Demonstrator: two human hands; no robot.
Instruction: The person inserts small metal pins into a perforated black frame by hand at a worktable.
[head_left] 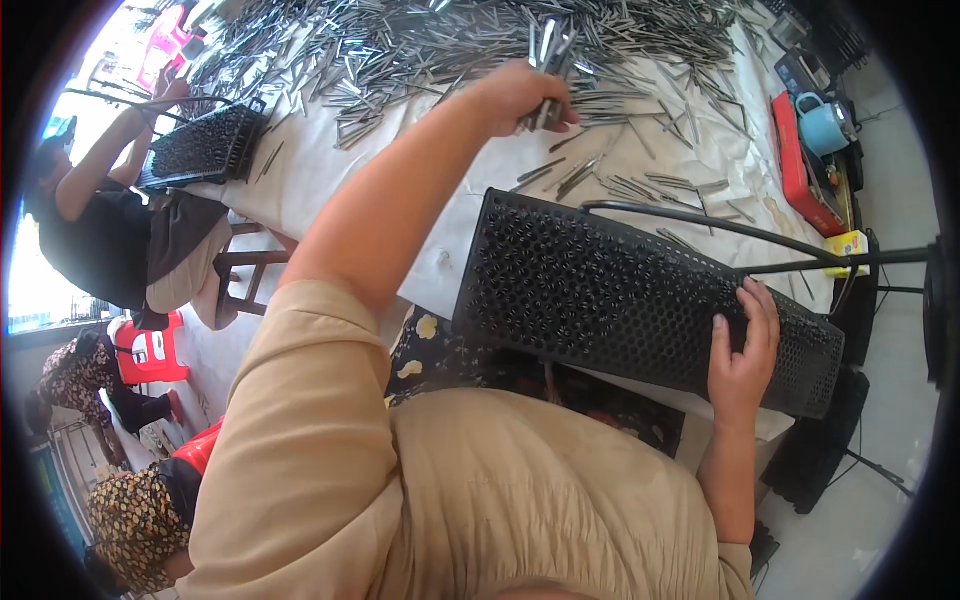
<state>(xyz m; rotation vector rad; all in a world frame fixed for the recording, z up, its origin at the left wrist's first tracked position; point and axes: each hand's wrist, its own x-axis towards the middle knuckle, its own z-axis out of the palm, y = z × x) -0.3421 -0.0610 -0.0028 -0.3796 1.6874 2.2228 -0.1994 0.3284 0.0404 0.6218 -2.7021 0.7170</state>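
My left hand (508,95) reaches out over the table, fingers closed round a bundle of slim silvery metal pieces (552,48). Pieces stick out above and below the fist; their exact kind is too small to tell. My right hand (748,345) lies on a long black perforated rack (590,290), fingers stretched over its holed face and thumb apart. Dark shiny tips fill many holes in the rack's left part, while its right part shows bare holes. Loose metal strips (580,175) lie on the cloth just beyond the rack.
A big heap of metal pieces (380,50) covers the far table. Black cable or tubing (700,222) arches over the rack. At right stand a red box (800,170) and a blue mug (825,125). A co-worker (100,220) sits at left by another black rack (205,145).
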